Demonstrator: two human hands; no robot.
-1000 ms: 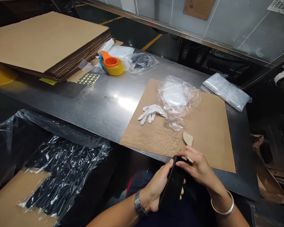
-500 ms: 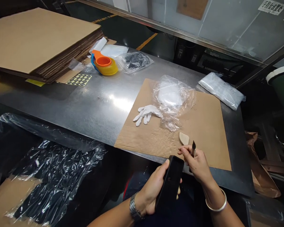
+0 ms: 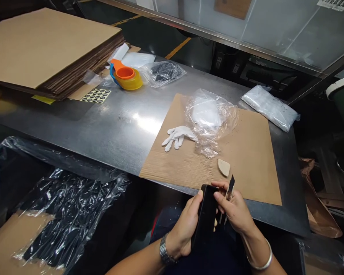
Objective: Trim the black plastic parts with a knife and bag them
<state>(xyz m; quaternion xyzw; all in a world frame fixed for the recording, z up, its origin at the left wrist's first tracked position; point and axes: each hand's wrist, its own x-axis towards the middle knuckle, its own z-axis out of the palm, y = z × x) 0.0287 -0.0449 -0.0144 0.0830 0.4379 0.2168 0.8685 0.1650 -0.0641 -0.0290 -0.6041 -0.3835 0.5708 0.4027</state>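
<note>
A steel desk (image 3: 117, 126) filled the middle of the view, with a cardboard sheet (image 3: 252, 160) on it, perhaps to shield its top. On the sheet lay a clear plastic bag (image 3: 208, 114), at twelve o'clock from the black case (image 3: 206, 214), and a white glove (image 3: 180, 136) at eleven. The left hand (image 3: 186, 221) gripped that case from nine o'clock, just off the desk's near edge, seemingly to steady it. The case's long axis ran nearly upright in view, its far end pointing to half past twelve. The right hand (image 3: 233, 210), at three o'clock, gripped a knife (image 3: 229, 190), blade up, tucked between its fingers, probably leaving thumb and forefinger free at the case's upper rim.
</note>
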